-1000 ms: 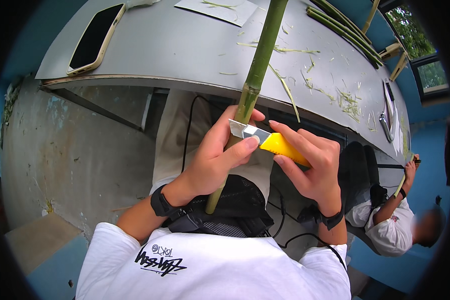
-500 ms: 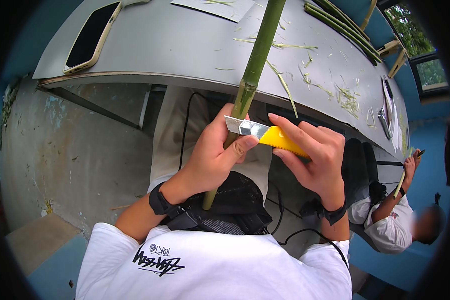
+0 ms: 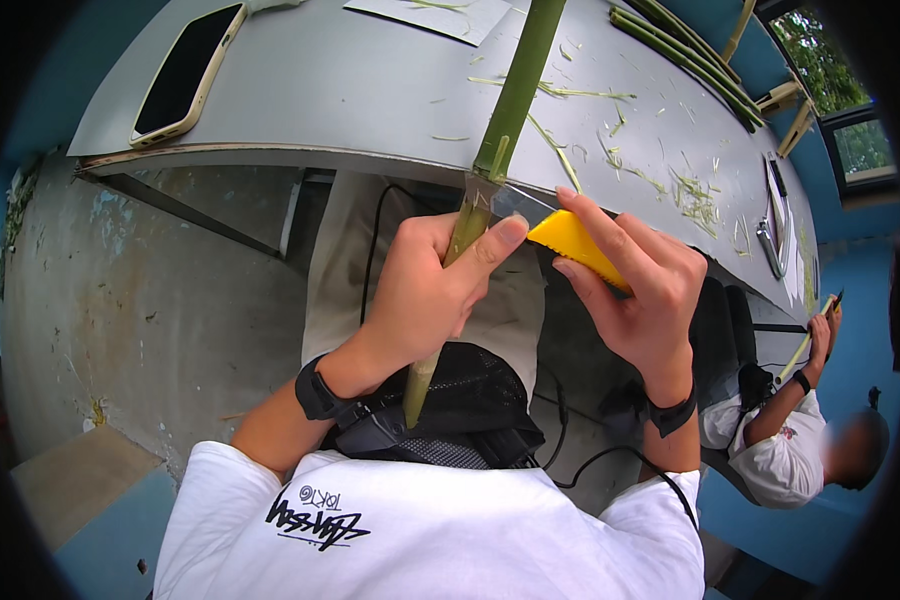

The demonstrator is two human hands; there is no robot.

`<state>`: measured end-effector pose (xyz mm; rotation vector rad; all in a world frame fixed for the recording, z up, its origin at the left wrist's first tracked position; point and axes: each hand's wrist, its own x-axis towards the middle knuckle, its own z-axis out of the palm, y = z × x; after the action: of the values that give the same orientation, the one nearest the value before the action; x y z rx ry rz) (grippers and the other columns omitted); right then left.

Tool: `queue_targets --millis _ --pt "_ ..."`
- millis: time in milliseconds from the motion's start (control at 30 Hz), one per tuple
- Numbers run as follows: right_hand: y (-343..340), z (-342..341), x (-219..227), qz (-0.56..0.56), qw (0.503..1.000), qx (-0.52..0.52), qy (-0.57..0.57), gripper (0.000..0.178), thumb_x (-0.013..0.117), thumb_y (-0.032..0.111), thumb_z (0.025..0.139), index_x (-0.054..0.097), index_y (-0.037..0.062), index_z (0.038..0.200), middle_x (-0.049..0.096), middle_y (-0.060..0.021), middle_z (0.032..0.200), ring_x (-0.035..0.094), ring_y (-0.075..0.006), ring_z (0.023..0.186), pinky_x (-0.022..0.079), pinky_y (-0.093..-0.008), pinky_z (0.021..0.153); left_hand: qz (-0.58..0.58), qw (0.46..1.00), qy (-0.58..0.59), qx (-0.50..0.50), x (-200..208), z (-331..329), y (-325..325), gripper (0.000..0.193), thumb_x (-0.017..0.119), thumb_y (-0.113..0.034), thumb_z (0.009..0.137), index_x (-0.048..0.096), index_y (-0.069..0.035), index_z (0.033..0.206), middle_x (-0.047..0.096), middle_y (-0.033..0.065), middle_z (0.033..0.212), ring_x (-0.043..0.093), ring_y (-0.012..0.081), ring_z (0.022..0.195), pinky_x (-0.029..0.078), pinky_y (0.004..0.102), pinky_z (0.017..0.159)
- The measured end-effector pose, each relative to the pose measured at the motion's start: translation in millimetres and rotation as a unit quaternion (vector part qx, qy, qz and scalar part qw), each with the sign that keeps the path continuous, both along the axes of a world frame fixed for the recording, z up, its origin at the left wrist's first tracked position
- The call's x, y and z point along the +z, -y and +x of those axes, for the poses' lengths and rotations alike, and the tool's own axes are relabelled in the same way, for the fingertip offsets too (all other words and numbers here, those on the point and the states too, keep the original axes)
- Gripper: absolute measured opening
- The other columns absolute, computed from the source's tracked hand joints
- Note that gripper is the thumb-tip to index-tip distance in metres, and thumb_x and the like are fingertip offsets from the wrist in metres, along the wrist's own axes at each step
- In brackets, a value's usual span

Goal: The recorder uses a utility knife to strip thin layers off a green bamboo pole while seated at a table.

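Note:
A green bamboo stalk (image 3: 515, 105) slants from my lap up across the table edge, its lower part pale and scraped. My left hand (image 3: 425, 285) is closed around that lower part, below the node. In my right hand (image 3: 650, 290) is a yellow utility knife (image 3: 582, 248). Its wide blade lies against the bamboo just under the node. My left thumb reaches up to the knife, near where the blade leaves the yellow handle. The stalk's lower end rests by a black mesh bag (image 3: 480, 395) at my waist.
The grey table (image 3: 310, 100) carries a phone (image 3: 188, 75) at left, green shavings (image 3: 695, 195), a paper sheet (image 3: 440, 15) and several bamboo stalks (image 3: 685, 60) at far right. A metal tool (image 3: 770, 245) lies near its right edge. Another person (image 3: 780, 440) sits at right, holding a thin strip.
The knife and both my hands have moved up, the blade now closer to the node. The bamboo's upper end leans slightly further left. The other person's strip has shifted.

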<state>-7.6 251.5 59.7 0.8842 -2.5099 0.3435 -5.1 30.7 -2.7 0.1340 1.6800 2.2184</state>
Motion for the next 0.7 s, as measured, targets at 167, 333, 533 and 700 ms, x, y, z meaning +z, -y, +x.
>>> queue_targets --millis 167,333,533,700 --pt "3 0 4 -0.029 0.999 -0.001 0.022 0.057 0.085 0.023 0.08 0.073 0.0187 0.135 0.055 -0.0008 0.068 0.048 -0.0179 0.049 0.041 -0.0308 0.049 -0.029 0.999 -0.034 0.012 -2 -2 0 0.052 0.069 -0.047 0.102 0.056 -0.007 0.071 0.046 -0.0054 0.056 0.042 0.0036 0.048 0.035 0.0243 0.046" --pt "-3 6 2 -0.03 0.996 0.02 0.086 0.056 0.084 0.025 0.081 0.073 0.0185 0.135 0.054 -0.0009 0.067 0.048 -0.0176 0.05 0.04 -0.0306 0.05 -0.003 0.996 -0.078 0.038 -4 10 -4 0.036 0.07 -0.037 0.1 0.064 -0.002 0.098 0.055 -0.0039 0.075 0.045 0.0037 0.069 0.038 0.0239 0.063" --pt "-4 11 5 -0.013 0.993 0.017 0.12 0.054 0.08 0.015 0.076 0.074 0.0063 0.129 0.055 -0.0053 0.068 0.051 -0.0196 0.052 0.04 -0.0302 0.052 0.065 0.995 -0.08 0.009 -12 12 -6 0.033 0.063 -0.029 0.104 0.054 -0.004 0.123 0.055 -0.0027 0.082 0.045 0.0028 0.068 0.038 0.0226 0.06" --pt "-4 10 2 -0.021 0.995 0.01 0.096 0.057 0.084 0.027 0.081 0.072 0.0192 0.136 0.054 -0.0004 0.067 0.049 -0.0176 0.049 0.04 -0.0314 0.05 0.143 0.988 -0.046 -0.036 -9 11 -6 0.033 0.058 -0.026 0.109 0.047 -0.006 0.132 0.048 -0.0043 0.077 0.042 0.0015 0.058 0.035 0.0203 0.052"
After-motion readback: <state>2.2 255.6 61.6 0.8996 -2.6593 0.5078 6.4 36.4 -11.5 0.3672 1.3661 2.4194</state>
